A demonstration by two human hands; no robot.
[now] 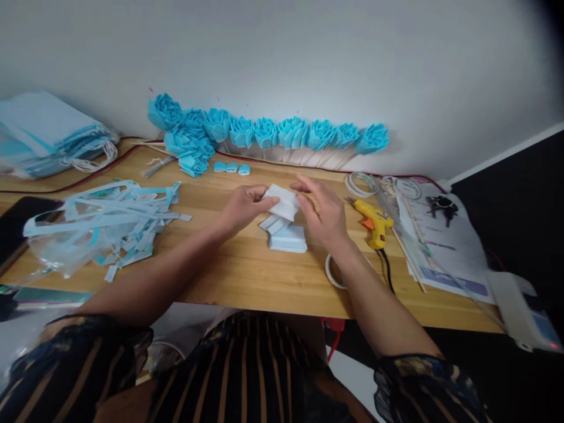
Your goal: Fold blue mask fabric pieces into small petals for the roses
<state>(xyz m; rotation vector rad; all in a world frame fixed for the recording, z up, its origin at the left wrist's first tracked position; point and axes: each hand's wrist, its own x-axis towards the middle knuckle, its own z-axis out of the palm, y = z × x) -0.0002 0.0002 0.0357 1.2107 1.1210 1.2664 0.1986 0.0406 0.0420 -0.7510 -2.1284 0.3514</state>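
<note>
A small white square of thin, cloth-like sheet (pixel 282 202) is held up above the middle of the table. My left hand (pixel 245 207) pinches its left edge, thumb on top. At its right edge my right hand (pixel 325 212) has thumb and fingertips closed on the sheet, with the index finger raised and slightly apart. Just below lies a stack of pale blue-white cut squares (pixel 288 239), with a few pieces fanned out at its upper left. Behind my hands sit three small rolled blue pieces (pixel 231 168).
Blue fabric flowers on sticks (pixel 265 133) lean along the wall. Strip scraps (pixel 106 220) and a bag of sheets (pixel 48 132) lie left. To the right are a yellow glue gun (pixel 373 222), tape rolls (pixel 361 184), papers (pixel 445 235) and keys (pixel 442 207).
</note>
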